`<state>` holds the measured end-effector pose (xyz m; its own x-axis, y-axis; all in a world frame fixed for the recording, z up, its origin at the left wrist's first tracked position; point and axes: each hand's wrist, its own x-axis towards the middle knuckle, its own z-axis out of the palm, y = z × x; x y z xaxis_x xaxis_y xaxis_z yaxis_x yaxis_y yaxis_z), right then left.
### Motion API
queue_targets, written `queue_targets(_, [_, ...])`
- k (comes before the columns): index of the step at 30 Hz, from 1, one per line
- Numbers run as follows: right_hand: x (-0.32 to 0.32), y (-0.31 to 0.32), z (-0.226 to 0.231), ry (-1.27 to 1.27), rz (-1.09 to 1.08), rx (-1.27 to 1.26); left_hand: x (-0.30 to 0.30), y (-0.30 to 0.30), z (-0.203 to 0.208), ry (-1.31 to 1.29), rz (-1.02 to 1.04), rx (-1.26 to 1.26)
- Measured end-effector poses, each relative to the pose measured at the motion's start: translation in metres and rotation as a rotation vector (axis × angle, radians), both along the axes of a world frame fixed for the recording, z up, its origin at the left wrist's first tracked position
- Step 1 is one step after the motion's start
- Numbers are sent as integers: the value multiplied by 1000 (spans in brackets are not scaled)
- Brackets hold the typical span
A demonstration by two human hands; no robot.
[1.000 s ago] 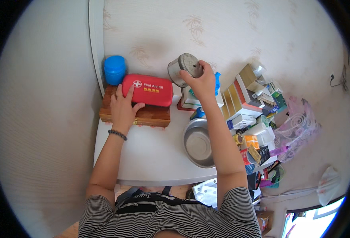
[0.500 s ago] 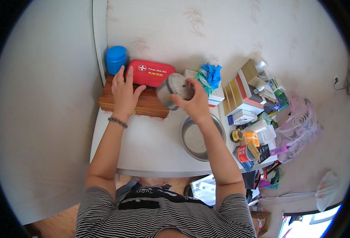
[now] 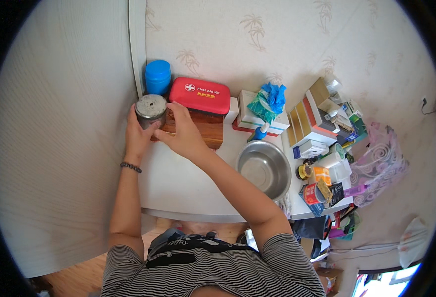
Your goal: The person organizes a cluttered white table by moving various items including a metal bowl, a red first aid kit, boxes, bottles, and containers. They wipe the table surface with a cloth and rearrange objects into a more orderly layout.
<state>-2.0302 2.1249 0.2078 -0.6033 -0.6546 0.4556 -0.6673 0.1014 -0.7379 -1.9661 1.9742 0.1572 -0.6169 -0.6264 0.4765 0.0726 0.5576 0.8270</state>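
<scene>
Change: half a second ago your right hand carried the metal tin [image 3: 151,110] near mid-frame, your left empty. Now the tin is at the upper left of the frame, lid up, just in front of the blue jar [image 3: 158,77], over the left end of the wooden box [image 3: 211,130]. Consequence: your left hand [image 3: 137,134] shares the handling, and the red case [image 3: 200,96] lies untouched on the box.

Pose: your left forearm rises almost straight from the lower left; fingers curl round the tin's left side, thumb across its front. Your right forearm slants in from lower centre-right; the right hand [image 3: 187,132] has thumb and fingers parted widely beside the tin. Whether they touch it, cannot tell.
</scene>
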Motion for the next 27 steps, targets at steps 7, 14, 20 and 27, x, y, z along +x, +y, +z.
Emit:
queue_targets(7, [15,78,7,39,-66,-69,-35,-36,-21,-24,-32,32])
queue_targets(14, [38,166,14,51,-171,-18,-45,-48,-33,-115,60,-114])
queue_targets(20, [56,225,12,88,-330,65,-40,-30,-21,-83,71,-87])
queue_targets(27, [70,272,6,56,-463,62,-47,-32,-20,-46,149,-164])
